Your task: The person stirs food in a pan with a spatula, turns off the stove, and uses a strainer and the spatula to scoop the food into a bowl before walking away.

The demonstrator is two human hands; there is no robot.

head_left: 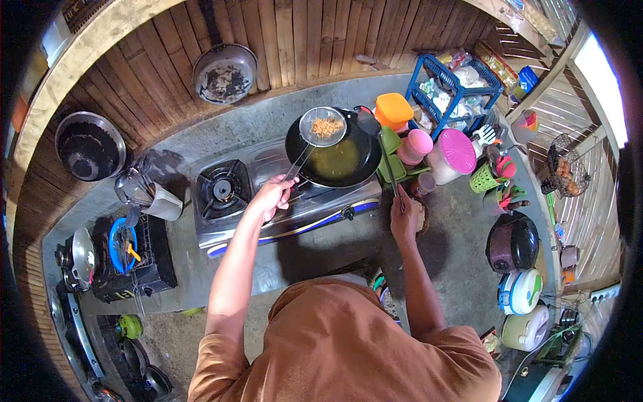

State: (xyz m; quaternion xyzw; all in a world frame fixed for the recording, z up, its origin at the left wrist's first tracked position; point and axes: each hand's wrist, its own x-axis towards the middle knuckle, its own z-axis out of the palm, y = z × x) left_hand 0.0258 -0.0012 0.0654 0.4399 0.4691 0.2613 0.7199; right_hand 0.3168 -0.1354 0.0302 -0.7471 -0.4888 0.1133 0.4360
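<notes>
My left hand is closed round the handle of a wire strainer, which is held over the upper left part of a black wok. Golden-brown fried bits lie in the strainer. Yellowish oil covers the bottom of the wok, which sits on the right burner of a steel gas stove. In my right hand is the long handle of a dark spatula, its head at the wok's right rim.
The left burner is bare. Right of the wok stand an orange container, green trays, a pink-lidded tub and a blue rack. A utensil holder is at the left, a rice cooker at the right.
</notes>
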